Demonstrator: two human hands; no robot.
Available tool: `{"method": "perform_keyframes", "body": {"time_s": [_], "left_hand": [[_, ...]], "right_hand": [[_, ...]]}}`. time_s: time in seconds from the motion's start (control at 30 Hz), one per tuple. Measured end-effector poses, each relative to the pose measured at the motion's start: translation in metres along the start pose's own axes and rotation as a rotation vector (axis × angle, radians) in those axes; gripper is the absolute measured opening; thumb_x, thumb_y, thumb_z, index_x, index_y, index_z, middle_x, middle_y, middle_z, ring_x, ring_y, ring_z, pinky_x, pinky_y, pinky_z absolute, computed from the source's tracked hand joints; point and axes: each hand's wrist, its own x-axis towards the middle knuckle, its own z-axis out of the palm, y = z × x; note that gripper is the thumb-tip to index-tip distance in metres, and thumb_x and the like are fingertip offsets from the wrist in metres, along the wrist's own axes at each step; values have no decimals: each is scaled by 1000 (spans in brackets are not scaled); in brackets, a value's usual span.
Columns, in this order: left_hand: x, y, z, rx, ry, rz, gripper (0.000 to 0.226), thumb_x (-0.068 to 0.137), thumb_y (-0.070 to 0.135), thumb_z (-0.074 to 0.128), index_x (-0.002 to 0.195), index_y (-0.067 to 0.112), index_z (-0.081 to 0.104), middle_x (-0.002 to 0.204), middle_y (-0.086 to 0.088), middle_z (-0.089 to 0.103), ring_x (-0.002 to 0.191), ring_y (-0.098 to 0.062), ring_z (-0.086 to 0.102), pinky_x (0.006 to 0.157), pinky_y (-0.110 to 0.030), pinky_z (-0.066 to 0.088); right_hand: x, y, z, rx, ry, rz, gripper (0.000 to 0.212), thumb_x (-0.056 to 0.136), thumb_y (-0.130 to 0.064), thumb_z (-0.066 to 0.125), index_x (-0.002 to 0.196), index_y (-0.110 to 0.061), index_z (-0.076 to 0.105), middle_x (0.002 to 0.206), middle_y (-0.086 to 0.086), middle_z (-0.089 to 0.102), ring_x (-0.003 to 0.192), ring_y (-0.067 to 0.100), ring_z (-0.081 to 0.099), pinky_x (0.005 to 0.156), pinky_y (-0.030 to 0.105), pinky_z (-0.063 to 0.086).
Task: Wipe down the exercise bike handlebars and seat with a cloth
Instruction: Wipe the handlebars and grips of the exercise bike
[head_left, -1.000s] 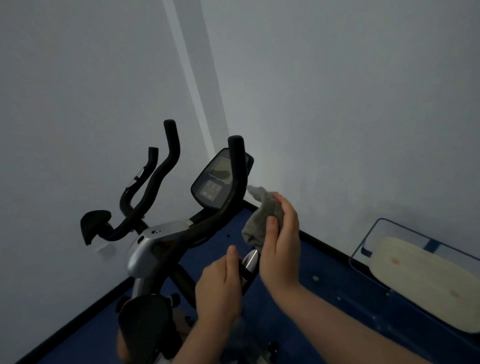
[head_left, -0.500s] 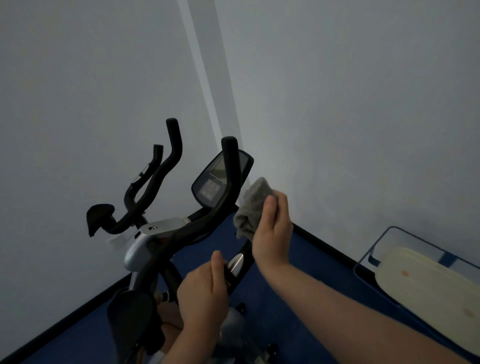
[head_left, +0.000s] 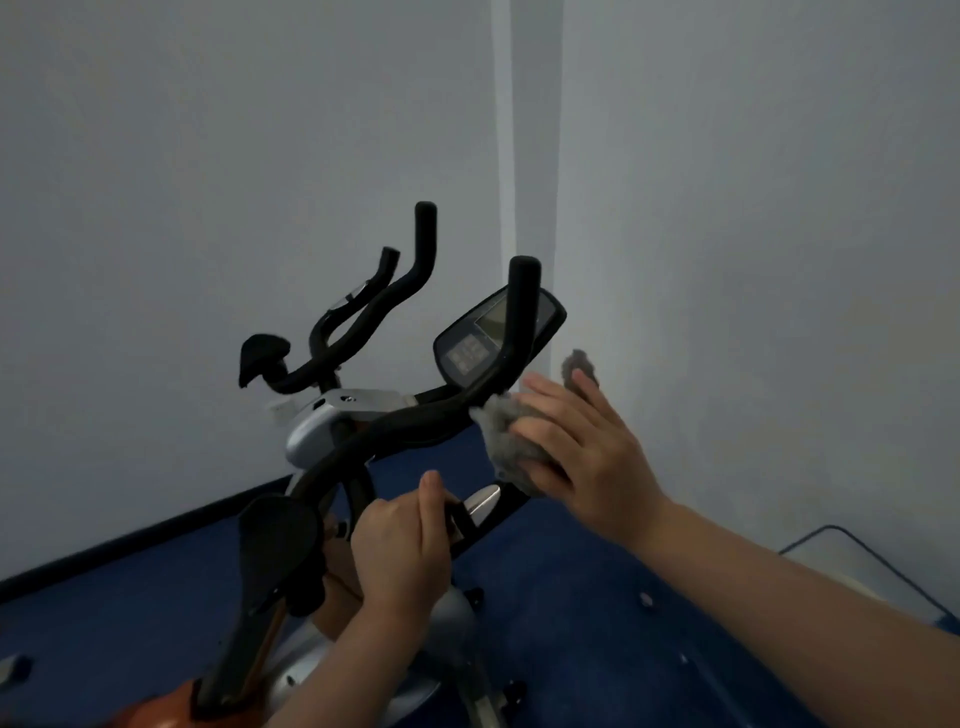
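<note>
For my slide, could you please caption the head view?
Right hand presses a grey cloth against the exercise bike's right handlebar while the left hand grips its lower end.

Right hand (head_left: 582, 441) at 3 o'clock, fingers spread toward 10, holding cloth (head_left: 511, 436); left hand (head_left: 400, 551) curled around handlebar grip (head_left: 457, 519).

Handlebars (head_left: 415, 421) matt black foam — cloth (head_left: 506, 436) fuzzy grey; frame housing (head_left: 311, 431) glossy silver.
</note>
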Motion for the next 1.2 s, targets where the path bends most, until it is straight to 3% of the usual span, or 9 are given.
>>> {"method": "perform_keyframes", "body": {"time_s": [0.27, 0.4, 0.6, 0.73, 0.83, 0.93, 1.03, 1.1, 1.2], "left_hand": [[-18, -20, 3, 78, -6, -7, 59, 100, 34, 19, 58, 15, 55, 56, 4, 53, 61, -17, 52, 92, -42, 39], [-20, -22, 5, 66, 33, 21, 60, 101, 35, 20, 57, 15, 55, 55, 4, 52, 59, -16, 52, 96, -38, 35], [-20, -22, 5, 55, 60, 32, 55, 101, 35, 21, 55, 18, 47, 54, 7, 45, 58, -16, 48, 95, -42, 40], [-21, -23, 7, 75, 58, 22, 59, 101, 37, 18, 56, 18, 50, 53, 6, 47, 59, -14, 48, 97, -41, 38], [-21, -24, 9, 89, 82, 38, 56, 101, 36, 18, 56, 22, 47, 53, 7, 46, 59, -12, 47, 98, -38, 36], [-20, -26, 11, 89, 119, 81, 48, 102, 33, 20, 58, 28, 40, 54, 10, 42, 58, -10, 45, 96, -37, 36], [-20, -28, 14, 66, 149, 108, 46, 101, 29, 24, 59, 27, 42, 55, 11, 42, 57, -11, 45, 97, -36, 35], [-21, -33, 14, 4, 160, 143, 46, 101, 24, 28, 59, 21, 49, 56, 8, 44, 58, -12, 46, 99, -37, 36], [-22, -46, 10, -51, 127, 240, 47, 101, 20, 29, 63, 11, 55, 59, -1, 49, 59, -19, 49, 97, -35, 39]], "right_hand": [[11, -12, 0, -111, -98, -241, 19, 94, -27, 63, 95, -12, 75, 107, 0, 72, 117, 20, 62, 115, 47, 27], [28, -9, -27, 34, -205, -303, 29, 99, -29, 50, 97, -9, 71, 88, 1, 71, 81, 17, 68, 106, 41, 43], [33, -14, -48, -108, -367, -262, 37, 99, -39, 44, 121, -19, 64, 105, 1, 62, 95, 20, 55, 85, 35, 42], [28, -23, -26, -407, -469, -62, 43, 95, -50, 44, 126, -28, 64, 127, 3, 59, 118, 26, 54, 97, 39, 29], [15, -26, -13, -458, -396, -217, 41, 98, -28, 44, 136, -20, 55, 145, 10, 48, 136, 27, 43, 114, 45, 19], [11, -26, -5, -314, -377, -275, 38, 88, -12, 43, 120, -13, 65, 114, 10, 67, 113, 29, 61, 115, 45, 23], [14, -49, 11, -306, -377, -147, 8, 83, -14, 55, 82, -14, 63, 70, 3, 60, 69, 26, 58, 91, 40, 44], [16, -63, 24, -279, -372, -125, 12, 83, -16, 57, 71, -16, 55, 59, 2, 53, 56, 23, 50, 65, 37, 43], [17, -53, 28, -256, -342, -255, 25, 94, -26, 47, 74, -16, 59, 62, 1, 55, 55, 21, 51, 53, 34, 41]]}}
